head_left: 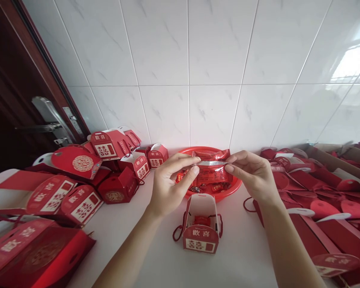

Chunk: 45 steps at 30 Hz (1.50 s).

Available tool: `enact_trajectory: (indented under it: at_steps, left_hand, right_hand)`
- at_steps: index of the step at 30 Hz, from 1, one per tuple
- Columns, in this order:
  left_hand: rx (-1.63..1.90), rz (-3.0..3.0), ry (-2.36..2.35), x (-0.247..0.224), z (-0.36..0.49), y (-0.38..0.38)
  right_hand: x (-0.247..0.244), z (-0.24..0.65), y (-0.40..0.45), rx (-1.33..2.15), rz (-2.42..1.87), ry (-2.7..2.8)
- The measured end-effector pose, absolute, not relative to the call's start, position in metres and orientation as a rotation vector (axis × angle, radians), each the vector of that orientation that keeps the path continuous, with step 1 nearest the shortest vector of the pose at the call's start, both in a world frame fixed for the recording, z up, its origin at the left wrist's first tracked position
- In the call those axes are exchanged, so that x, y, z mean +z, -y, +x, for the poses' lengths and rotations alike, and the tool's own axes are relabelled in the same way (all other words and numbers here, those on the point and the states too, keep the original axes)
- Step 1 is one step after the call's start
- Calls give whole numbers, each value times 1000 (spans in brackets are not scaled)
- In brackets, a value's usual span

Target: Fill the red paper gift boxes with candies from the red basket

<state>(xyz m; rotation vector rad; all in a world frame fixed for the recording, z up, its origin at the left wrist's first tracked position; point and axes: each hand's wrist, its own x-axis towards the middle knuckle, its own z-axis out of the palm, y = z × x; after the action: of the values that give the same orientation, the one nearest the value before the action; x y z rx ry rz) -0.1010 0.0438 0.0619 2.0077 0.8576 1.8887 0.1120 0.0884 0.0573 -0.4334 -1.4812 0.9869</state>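
Observation:
My left hand [173,182] and my right hand [253,174] pinch the two ends of a thin, silvery strip-like packet [212,163], stretched level between them. Its exact nature is hard to make out. Behind and below it is an orange-red plastic basket [234,191], holding a large red wrapper [211,175] with dark print and several small wrapped sweets [217,187]. In front of the basket stands an open red and white box [200,239] with cord handles. Something red and wrapped [202,221] lies inside it.
Several red boxes [84,204] are piled at the left, near a dark door [15,80]. Many more red boxes [318,204] cover the right side, with a cardboard carton [324,158] behind. A white tiled wall [213,112] closes the back of the white table [237,256].

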Motion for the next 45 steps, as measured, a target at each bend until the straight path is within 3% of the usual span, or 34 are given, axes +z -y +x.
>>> enact_trajectory:
  at_steps: [45]
  left_hand:
    - [1992, 2107, -973, 55, -98, -48]
  right_hand:
    - [63, 110, -83, 962, -499, 1453]
